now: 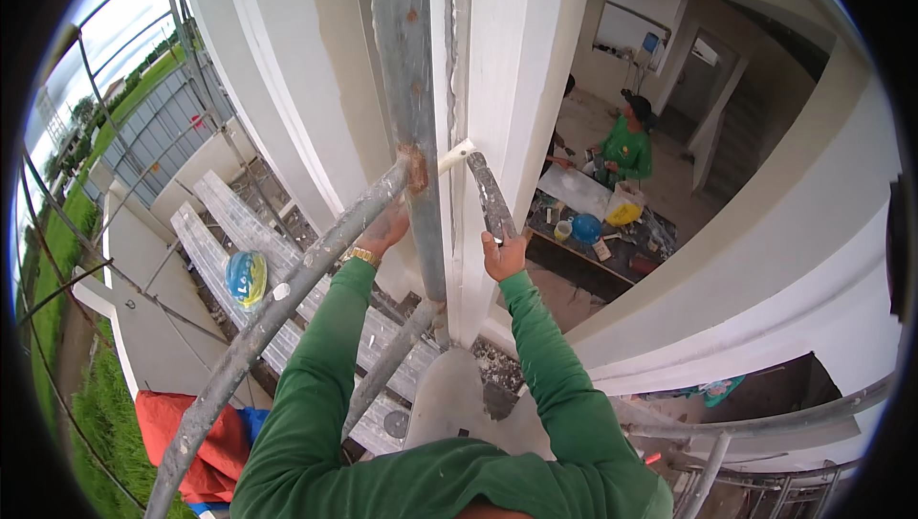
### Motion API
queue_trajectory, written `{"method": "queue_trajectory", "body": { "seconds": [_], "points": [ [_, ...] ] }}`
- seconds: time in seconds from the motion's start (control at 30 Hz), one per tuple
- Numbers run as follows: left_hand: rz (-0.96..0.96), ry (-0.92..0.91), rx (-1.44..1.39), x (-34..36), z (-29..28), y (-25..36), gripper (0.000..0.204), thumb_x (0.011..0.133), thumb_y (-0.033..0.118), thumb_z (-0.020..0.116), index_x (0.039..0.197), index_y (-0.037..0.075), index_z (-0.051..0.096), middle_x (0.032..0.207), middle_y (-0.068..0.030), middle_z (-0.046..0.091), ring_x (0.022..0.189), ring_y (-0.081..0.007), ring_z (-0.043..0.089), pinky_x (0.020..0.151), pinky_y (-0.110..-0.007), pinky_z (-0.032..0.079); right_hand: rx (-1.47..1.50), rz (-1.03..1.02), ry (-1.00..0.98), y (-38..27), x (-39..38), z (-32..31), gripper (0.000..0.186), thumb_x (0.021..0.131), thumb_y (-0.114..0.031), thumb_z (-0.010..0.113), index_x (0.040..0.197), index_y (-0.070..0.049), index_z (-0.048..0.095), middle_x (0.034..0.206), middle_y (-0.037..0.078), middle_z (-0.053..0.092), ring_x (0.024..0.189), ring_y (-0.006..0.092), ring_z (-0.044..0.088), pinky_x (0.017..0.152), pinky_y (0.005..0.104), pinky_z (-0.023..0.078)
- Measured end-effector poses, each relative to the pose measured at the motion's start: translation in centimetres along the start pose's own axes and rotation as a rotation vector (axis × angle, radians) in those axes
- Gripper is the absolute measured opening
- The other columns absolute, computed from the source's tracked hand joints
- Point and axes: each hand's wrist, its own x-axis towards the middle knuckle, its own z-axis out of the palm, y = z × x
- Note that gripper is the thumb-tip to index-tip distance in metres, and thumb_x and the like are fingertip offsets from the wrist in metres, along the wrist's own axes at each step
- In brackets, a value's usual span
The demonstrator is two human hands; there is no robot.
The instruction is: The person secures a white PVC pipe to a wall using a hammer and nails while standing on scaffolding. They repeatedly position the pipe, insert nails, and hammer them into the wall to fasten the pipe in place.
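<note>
My right hand (505,256) is closed around the lower end of a dark, paint-splattered tool (491,196), its thumb pointing up. A pale, narrow piece (454,156) meets the tool's upper end and runs left toward the pipe; I cannot make out its exact kind. They are in front of a white wall edge (492,69). My left hand (384,228), with a gold-coloured watch (363,255) at the wrist, reaches beside a grey upright scaffold pipe (421,232). Its fingers are hidden behind the pipe, so its grip does not show.
A slanting scaffold pipe (277,304) crosses at my left. Below lie metal planks (212,258) with a blue-and-yellow ball-shaped item (246,278). Red cloth (182,433) hangs lower left. Through the opening, a person in green (629,148) stands by a cluttered table (655,232).
</note>
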Motion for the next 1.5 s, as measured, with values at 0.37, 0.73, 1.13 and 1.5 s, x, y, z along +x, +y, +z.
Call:
{"method": "queue_trajectory", "body": {
  "seconds": [0.37, 0.73, 1.13, 1.5],
  "points": [
    [-0.133, -0.122, 0.068, 0.0, -0.8, -0.5, 0.032, 0.078, 0.023, 0.070, 0.105, 0.004, 0.068, 0.098, -0.0205, 0.070, 0.093, -0.0398, 0.067, 0.081, -0.046, 0.052, -0.065, 0.237, -0.154, 0.6, -0.4, 0.9, 0.032, 0.092, -0.032, 0.062, 0.090, 0.000, 0.063, 0.067, 0.018, 0.063, 0.061, 0.0386, 0.063, 0.058, 0.0428, 0.049],
    [-0.094, -0.203, 0.021, -2.3, -0.1, -0.4, 0.039, 0.088, 0.023, 0.059, 0.122, 0.003, 0.061, 0.115, -0.0259, 0.064, 0.106, -0.0437, 0.061, 0.091, -0.047, 0.048, -0.337, 0.291, -0.434, -0.1, 0.3, -0.6, 0.052, 0.091, -0.052, 0.065, 0.084, 0.000, 0.062, 0.063, 0.022, 0.062, 0.066, 0.0426, 0.065, 0.061, 0.0488, 0.050],
    [0.037, -0.036, -0.089, -2.6, 2.1, -1.4, 0.023, 0.088, 0.028, 0.070, 0.107, 0.015, 0.073, 0.093, -0.0107, 0.072, 0.082, -0.0308, 0.069, 0.072, -0.042, 0.053, -0.073, 0.111, -0.121, -1.0, -2.5, -0.7, 0.045, 0.090, -0.045, 0.067, 0.085, -0.001, 0.059, 0.059, 0.018, 0.056, 0.056, 0.0413, 0.058, 0.053, 0.0432, 0.046],
    [-0.287, 0.020, -0.830, -3.6, 5.3, -8.7, 0.024, 0.089, 0.017, 0.075, 0.108, 0.003, 0.070, 0.096, -0.0028, 0.072, 0.082, -0.0103, 0.065, 0.069, -0.028, 0.053, -0.067, 0.186, -0.148, 2.6, -2.8, 2.3, 0.045, 0.090, -0.045, 0.066, 0.084, 0.000, 0.060, 0.063, 0.021, 0.060, 0.060, 0.0414, 0.064, 0.056, 0.0464, 0.049]
  ]
}}
